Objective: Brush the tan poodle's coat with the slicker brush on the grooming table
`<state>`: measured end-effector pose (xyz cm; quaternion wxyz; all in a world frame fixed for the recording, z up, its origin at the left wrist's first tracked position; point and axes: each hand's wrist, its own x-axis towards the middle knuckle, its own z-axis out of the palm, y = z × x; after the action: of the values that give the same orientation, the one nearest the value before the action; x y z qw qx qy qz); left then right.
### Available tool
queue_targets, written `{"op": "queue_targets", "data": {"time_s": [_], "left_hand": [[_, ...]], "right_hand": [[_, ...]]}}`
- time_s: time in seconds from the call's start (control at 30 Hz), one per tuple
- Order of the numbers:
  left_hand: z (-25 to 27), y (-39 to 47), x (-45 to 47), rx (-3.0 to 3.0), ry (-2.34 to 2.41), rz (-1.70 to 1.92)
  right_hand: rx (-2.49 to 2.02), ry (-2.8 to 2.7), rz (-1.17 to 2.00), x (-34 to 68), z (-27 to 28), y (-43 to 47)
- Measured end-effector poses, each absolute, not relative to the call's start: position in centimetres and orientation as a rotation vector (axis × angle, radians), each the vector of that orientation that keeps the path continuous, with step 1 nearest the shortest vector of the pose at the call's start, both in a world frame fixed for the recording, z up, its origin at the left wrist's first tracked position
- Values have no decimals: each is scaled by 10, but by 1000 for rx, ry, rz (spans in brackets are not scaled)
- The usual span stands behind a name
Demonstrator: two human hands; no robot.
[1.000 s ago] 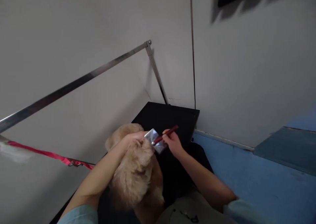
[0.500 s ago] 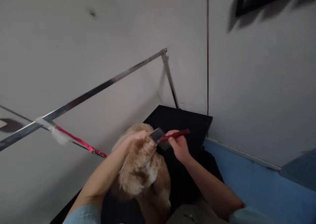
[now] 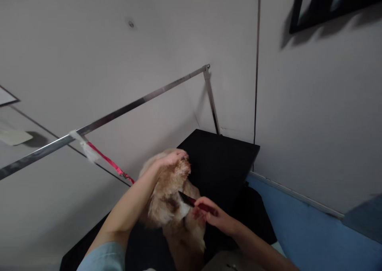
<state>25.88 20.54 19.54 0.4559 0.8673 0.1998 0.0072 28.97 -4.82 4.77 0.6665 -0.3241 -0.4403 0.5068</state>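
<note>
Where two grips [image 3: 173, 158] [image 3: 212, 213] work: one dog [image 3: 168, 183], one brush [image 3: 186, 199].

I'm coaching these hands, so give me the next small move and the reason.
Probably one short, light stroke of the red-handled tool through the pale fur beside its tip. The right hand grips the tool with its tip pointed at that fur, though contact is hard to confirm, and the left hand is on the dog, which may help steady it.
</note>
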Motion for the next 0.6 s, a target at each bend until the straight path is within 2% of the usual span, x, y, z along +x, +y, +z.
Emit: {"op": "queue_targets", "data": {"time_s": [0.1,0.27,0.47,0.6], "left_hand": [[198,206,261,2122,544,16],[199,203,263,2254,468,55],[199,197,257,2218,412,36],[199,197,260,2127,423,58]], "right_hand": [[-671,-1164,1218,283,69,-38],[-938,-879,859,272,81,10],[-870,-878,1154,241,67,-6],[-926,-889,967,248,76,-6]]}}
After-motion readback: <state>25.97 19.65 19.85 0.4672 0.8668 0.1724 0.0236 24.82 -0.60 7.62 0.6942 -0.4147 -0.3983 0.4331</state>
